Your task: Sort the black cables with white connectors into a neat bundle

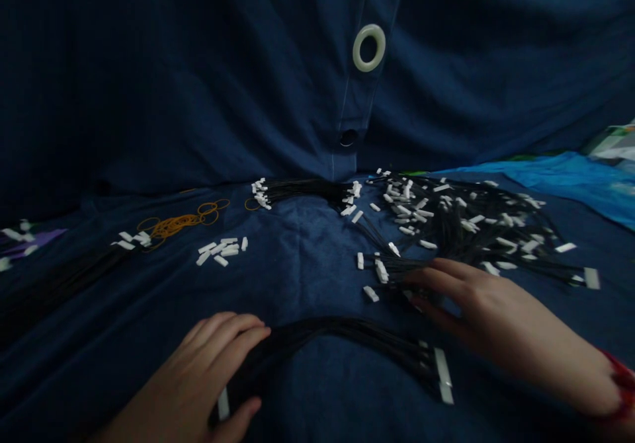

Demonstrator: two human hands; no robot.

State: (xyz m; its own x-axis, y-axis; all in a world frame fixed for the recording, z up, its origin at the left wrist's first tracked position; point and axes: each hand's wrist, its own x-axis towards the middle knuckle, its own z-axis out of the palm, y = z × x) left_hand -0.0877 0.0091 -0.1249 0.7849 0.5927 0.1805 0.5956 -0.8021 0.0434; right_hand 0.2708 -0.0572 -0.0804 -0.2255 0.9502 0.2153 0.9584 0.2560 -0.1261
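My left hand curls round the left end of a bundle of black wires. A white connector shows between its thumb and fingers. The bundle arches to the right and ends in white connectors. My right hand is bent over a few black wires with white connectors at the near left side of a loose pile, its fingertips closing on them. Part of those wires is hidden under the fingers. Behind them spreads the tangled wire pile, with many white connectors.
A tidy wire bundle lies at the back. Loose white connectors and orange rubber bands lie left of centre. Another dark bundle is at far left. Blue cloth covers the surface; blue plastic lies back right.
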